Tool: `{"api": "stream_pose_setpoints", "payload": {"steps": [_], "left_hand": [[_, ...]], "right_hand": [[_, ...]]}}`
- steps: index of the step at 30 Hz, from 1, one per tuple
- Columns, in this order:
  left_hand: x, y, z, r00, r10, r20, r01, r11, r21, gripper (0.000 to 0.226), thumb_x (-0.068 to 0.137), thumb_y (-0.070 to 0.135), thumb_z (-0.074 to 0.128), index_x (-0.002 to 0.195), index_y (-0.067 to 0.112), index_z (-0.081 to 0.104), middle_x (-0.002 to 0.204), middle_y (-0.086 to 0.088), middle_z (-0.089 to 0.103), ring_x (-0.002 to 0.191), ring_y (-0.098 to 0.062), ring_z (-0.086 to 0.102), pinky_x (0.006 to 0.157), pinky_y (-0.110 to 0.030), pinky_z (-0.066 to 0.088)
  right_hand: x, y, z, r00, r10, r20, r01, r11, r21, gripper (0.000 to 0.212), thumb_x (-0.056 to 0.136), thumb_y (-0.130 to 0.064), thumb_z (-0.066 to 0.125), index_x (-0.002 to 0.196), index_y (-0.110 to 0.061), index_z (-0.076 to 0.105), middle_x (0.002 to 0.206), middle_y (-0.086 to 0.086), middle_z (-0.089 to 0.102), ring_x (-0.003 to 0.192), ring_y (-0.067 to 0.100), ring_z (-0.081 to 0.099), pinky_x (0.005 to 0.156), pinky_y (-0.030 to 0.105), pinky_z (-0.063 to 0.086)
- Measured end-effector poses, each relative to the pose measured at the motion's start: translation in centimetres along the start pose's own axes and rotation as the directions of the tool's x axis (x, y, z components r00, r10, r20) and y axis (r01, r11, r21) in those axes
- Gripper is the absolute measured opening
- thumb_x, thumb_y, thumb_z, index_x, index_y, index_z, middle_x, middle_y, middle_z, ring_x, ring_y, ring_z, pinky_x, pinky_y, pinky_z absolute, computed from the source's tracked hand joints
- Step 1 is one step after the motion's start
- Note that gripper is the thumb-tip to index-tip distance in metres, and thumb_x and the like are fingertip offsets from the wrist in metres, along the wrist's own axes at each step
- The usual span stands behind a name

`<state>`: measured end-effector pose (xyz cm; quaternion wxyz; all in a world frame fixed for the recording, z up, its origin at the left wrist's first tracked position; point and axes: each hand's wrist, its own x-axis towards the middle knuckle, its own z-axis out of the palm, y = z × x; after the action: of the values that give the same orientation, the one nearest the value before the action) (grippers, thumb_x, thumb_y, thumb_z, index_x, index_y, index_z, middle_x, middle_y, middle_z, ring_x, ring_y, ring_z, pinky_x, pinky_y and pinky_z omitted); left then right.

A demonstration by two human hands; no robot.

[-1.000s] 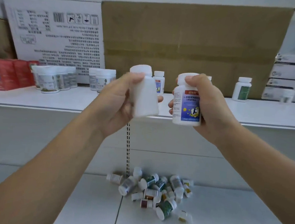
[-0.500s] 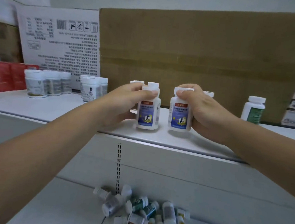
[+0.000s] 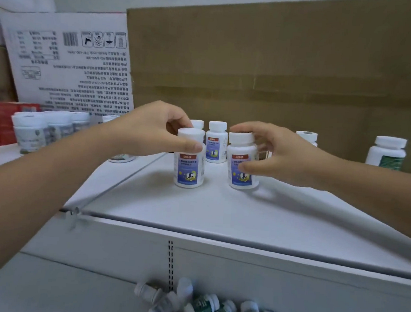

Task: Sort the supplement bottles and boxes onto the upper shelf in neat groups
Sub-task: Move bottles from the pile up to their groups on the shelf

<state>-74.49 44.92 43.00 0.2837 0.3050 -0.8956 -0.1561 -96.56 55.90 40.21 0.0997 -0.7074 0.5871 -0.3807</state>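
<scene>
Position: two matching items stand upright on the white upper shelf (image 3: 219, 213), near each other but apart, towards its middle. They are the left bottle (image 3: 189, 165) and the right bottle (image 3: 243, 171), each a white plastic cylinder with a white screw cap and a blue label under a red band. Two more bottles of the same label (image 3: 216, 145) stand just behind them.

Hands: the left hand (image 3: 152, 129) grips the left bottle high up, thumb on the shoulder and fingers curled over the cap. The right hand (image 3: 282, 154) holds the right bottle, thumb on the label and fingers arched over the cap.

Handling, by judgement: rigid, smooth-walled plastic, probably light and not fragile. The glossy label offers little friction. The bottles are tall for their base, so a push near the cap is likely to tip them. For sliding them into line, hold low on the body. For lifting, hold around the shoulder below the cap.

Outstanding: a heap of loose mixed bottles (image 3: 207, 306) lies on the lower shelf (image 3: 66, 290), not yet sorted. A white bottle with a green label (image 3: 386, 155) stands well apart to the right.
</scene>
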Motion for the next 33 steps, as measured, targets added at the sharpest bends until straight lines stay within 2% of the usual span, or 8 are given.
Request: {"api": "stream_pose_setpoints", "payload": {"steps": [7,14,18,21,25,27,30,33], "left_hand": [[1.5,-2.7,-0.1,0.999,0.047,0.005,-0.046,0.996,-0.078,0.04,0.065,0.045,0.08,0.095,0.02,0.07,0.076,0.006,0.069,0.058,-0.001,0.056,0.055,-0.016,0.044],[1.3,-5.4,0.4,0.998,0.062,-0.02,-0.065,0.956,-0.286,0.058,0.046,0.048,0.089,0.095,0.026,0.068,0.087,0.001,0.074,0.075,-0.009,0.067,0.075,-0.03,0.057],[0.8,-6.0,0.6,0.998,0.054,-0.017,-0.057,0.965,-0.257,0.045,0.058,0.023,0.093,0.095,0.022,0.068,0.087,0.002,0.074,0.078,-0.01,0.068,0.084,-0.039,0.058],[0.7,-6.0,0.7,0.999,0.031,-0.043,-0.041,0.967,-0.25,0.038,0.064,0.019,0.089,0.095,0.02,0.067,0.088,0.002,0.073,0.08,-0.015,0.069,0.086,-0.041,0.057],[0.7,-6.4,0.8,0.999,0.007,-0.049,-0.019,0.968,-0.251,0.049,0.052,0.036,0.088,0.094,0.022,0.066,0.084,0.006,0.074,0.081,-0.017,0.071,0.084,-0.041,0.058],[0.8,-6.6,1.0,0.999,0.003,-0.049,-0.015,0.968,-0.249,0.043,0.06,0.032,0.089,0.094,0.022,0.065,0.08,0.008,0.072,0.07,-0.006,0.066,0.076,-0.033,0.057],[0.8,-6.5,1.1,1.0,-0.009,-0.016,0.005,0.976,-0.217,0.036,0.069,0.033,0.084,0.096,0.025,0.062,0.083,0.012,0.069,0.068,0.0,0.061,0.072,-0.025,0.051],[0.6,-6.3,0.2,0.987,-0.055,0.15,0.051,0.998,0.033,0.038,0.074,0.053,0.074,0.099,0.027,0.063,0.094,0.007,0.071,0.084,-0.011,0.064,0.08,-0.032,0.052]], "right_hand": [[4.8,1.3,2.5,0.99,-0.017,-0.138,-0.011,0.98,-0.196,0.061,0.07,-0.023,0.084,0.122,-0.028,0.051,0.098,-0.01,0.064,0.088,0.012,0.065,0.085,0.035,0.054],[6.1,2.7,4.9,0.971,-0.052,-0.233,-0.004,0.973,-0.233,0.071,0.068,-0.024,0.084,0.126,-0.032,0.044,0.114,0.002,0.052,0.092,0.013,0.064,0.086,0.034,0.054],[6.1,3.0,5.4,0.969,-0.05,-0.242,-0.007,0.973,-0.23,0.075,0.07,-0.025,0.084,0.132,-0.033,0.042,0.117,0.001,0.05,0.093,0.011,0.063,0.088,0.032,0.055],[6.2,3.0,5.6,0.967,-0.046,-0.251,-0.008,0.977,-0.212,0.077,0.069,-0.023,0.084,0.133,-0.033,0.042,0.115,0.001,0.05,0.093,0.012,0.064,0.087,0.034,0.056],[6.0,3.0,5.7,0.967,-0.008,-0.254,-0.032,0.988,-0.152,0.081,0.071,-0.02,0.084,0.136,-0.028,0.037,0.113,-0.004,0.053,0.094,0.01,0.064,0.085,0.026,0.054],[5.8,2.8,5.7,0.968,0.049,-0.246,-0.083,0.988,-0.132,0.084,0.072,-0.023,0.084,0.138,-0.025,0.032,0.109,-0.01,0.053,0.094,0.007,0.062,0.083,0.021,0.052],[5.3,2.2,5.3,0.959,0.165,-0.232,-0.211,0.959,-0.191,0.088,0.073,-0.037,0.081,0.141,-0.02,0.028,0.112,-0.007,0.054,0.094,0.009,0.06,0.085,0.029,0.051],[4.0,1.1,4.3,0.942,0.312,-0.126,-0.336,0.862,-0.378,0.08,0.078,-0.048,0.072,0.139,-0.017,0.032,0.122,-0.003,0.054,0.103,0.016,0.057,0.092,0.034,0.049]]}}
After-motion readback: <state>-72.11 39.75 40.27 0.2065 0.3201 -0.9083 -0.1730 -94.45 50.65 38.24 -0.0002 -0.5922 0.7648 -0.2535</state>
